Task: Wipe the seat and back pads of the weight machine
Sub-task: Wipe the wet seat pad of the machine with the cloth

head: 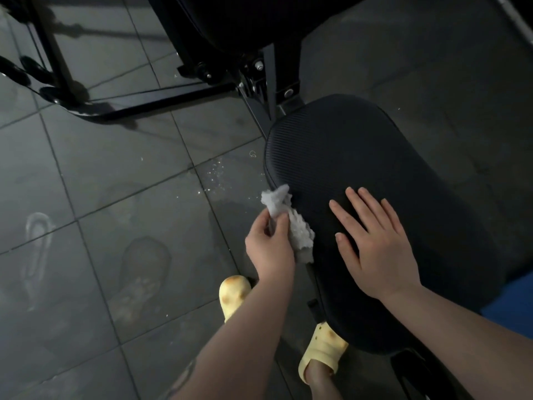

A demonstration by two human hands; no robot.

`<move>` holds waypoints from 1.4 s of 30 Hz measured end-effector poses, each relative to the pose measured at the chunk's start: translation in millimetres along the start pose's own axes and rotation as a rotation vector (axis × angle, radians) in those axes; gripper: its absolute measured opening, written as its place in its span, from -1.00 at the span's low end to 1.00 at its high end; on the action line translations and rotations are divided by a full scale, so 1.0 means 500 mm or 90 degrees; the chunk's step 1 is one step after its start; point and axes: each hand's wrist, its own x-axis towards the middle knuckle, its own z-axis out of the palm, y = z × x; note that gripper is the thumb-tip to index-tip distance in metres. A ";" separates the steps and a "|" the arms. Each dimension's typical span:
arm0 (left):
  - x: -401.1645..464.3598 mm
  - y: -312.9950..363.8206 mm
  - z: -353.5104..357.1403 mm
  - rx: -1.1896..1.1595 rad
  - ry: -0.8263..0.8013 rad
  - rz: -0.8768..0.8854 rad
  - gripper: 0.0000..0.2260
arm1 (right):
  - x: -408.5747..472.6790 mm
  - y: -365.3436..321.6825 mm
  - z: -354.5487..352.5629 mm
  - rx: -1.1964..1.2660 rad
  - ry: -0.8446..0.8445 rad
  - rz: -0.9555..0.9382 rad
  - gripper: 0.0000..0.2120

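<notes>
The seat pad (375, 197) fills the right centre of the frame, and the back pad (245, 21) is dark at the top centre. The left hand (269, 246) grasps a crumpled white cloth (288, 223) against the left edge of the seat, probably to wipe the side. The right hand (377, 243) lies flat and released on the seat top, fingers spread toward the upper left, likely to steady the person.
</notes>
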 end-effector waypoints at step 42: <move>0.166 0.081 0.017 -0.070 0.016 0.058 -0.80 | 0.006 -0.005 -0.011 -0.075 -0.081 0.093 -0.42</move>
